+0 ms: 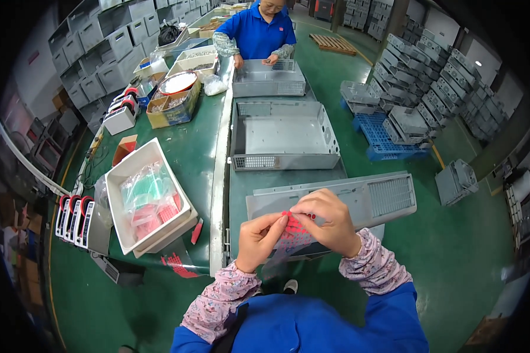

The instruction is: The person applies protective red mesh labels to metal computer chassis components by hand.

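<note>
Head view, as seen from beside the bench (pixel 211 154). Item: clear film with rows of small red pieces (pixel 293 235), held up before the wearer, above the near edge of a vented grey housing (pixel 341 203). Left hand (pixel 259 238): thumb and forefinger pinching the film's upper edge. Right hand (pixel 330 219): thumb and forefinger pinching the same edge, just beside the left fingertips; I cannot tell whether one red piece is loose between them. Sleeve covers: pink, floral, one per forearm.

Left of the hands: one white bin (pixel 159 235), tilted to the eye, containing clear bags of green and pink-red parts (pixel 147 194); one red-printed film (pixel 178 266) at the bench edge; one slim red object (pixel 197 231) near the bin.

Beyond: one open grey case (pixel 282 132), shallow, with a perforated side; past it a further grey case (pixel 269 86), with a co-worker (pixel 259 29) in blue, both hands at it. Right, on the floor: blue pallet (pixel 388 141), and stacked grey housings (pixel 424 76).
</note>
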### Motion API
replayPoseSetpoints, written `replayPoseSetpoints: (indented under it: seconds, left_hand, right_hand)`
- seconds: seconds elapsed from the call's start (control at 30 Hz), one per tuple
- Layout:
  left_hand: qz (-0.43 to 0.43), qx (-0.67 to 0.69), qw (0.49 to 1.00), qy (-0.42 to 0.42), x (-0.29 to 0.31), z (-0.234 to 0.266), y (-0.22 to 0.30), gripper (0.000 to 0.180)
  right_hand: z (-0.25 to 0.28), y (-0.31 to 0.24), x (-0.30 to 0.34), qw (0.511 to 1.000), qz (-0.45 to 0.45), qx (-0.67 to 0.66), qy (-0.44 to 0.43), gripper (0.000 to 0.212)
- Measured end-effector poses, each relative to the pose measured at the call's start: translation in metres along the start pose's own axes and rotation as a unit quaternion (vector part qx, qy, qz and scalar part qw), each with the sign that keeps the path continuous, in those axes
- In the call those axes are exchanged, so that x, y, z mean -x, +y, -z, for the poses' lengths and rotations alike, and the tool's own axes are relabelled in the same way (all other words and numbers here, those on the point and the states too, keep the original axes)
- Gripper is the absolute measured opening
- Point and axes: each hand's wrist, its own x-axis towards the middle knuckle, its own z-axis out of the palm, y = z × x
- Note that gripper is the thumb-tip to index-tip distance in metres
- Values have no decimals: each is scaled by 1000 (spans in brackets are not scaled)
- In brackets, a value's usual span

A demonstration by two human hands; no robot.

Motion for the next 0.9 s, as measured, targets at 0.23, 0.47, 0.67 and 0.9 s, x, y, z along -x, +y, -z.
replayPoseSetpoints:
  seconds: [0.23,0.47,0.67,0.9]
  left_hand:
    - [-4,-27,1000,3,4,-3,5,11]
    - [-7,-21,1000,-5,10,-5,8,9]
    - [-5,-24,1000,-4,14,-7,9,9]
    - [-36,-81,996,-13,16,-7,11,8]
  right_hand:
    - [2,-6,4,998,28,52,-5,15]
    - [0,-9,14,998,22,53,17,18]
    - [0,-11,19,997,30,65,8,19]
    - [-6,-10,27,977,137,164,16,24]
